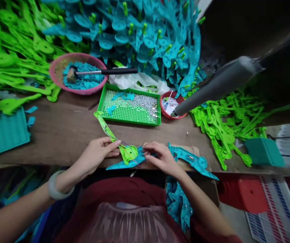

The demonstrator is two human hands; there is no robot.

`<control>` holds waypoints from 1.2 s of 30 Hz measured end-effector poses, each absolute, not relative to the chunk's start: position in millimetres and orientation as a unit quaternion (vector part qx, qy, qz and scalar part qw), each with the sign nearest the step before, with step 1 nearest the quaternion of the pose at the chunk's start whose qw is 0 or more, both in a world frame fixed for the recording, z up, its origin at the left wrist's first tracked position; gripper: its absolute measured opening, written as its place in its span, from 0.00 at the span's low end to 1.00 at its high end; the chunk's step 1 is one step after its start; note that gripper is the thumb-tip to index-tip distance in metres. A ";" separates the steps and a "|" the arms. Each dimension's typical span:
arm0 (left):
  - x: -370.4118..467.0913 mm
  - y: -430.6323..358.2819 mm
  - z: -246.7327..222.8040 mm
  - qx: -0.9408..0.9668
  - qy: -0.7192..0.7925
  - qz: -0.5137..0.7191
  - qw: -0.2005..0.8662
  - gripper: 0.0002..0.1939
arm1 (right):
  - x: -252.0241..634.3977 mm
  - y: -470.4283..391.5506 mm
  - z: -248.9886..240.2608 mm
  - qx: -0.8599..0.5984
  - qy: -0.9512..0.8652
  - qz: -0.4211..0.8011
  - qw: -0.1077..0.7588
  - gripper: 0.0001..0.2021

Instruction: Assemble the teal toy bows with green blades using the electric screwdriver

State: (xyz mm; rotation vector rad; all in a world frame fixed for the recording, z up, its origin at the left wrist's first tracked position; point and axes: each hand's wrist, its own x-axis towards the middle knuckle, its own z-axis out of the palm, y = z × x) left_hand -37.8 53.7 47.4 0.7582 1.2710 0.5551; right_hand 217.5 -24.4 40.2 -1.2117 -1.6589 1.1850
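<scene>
My left hand [98, 153] pinches a long lime-green plastic part [130, 153] at its narrow middle. Its wide rounded end lies over a blue plastic part [124, 165], and its thin arm slants up towards the green tray. Thin reddish and dark wires cross the overlap. My right hand [161, 157] is bent over the blue part, thumb and fingers close together; what the fingertips grip there is too small to make out. To the right of this hand, another blue length [189, 157] with a pointed tip rests on a brown board; whether it is the same piece is hidden.
A green tray [129, 119] holds small metal pieces and blue bits. Beside it stand a pink basket [56, 76] with a hammer [96, 72] and a red basket [171, 116]. A grey power tool [216, 86] slants in from the right. Blue parts [145, 37] are piled behind.
</scene>
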 end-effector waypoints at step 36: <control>-73.2 49.0 17.4 0.952 0.220 0.191 0.091 0.21 | 181.1 1.5 56.9 -0.472 -0.825 0.263 0.168 0.12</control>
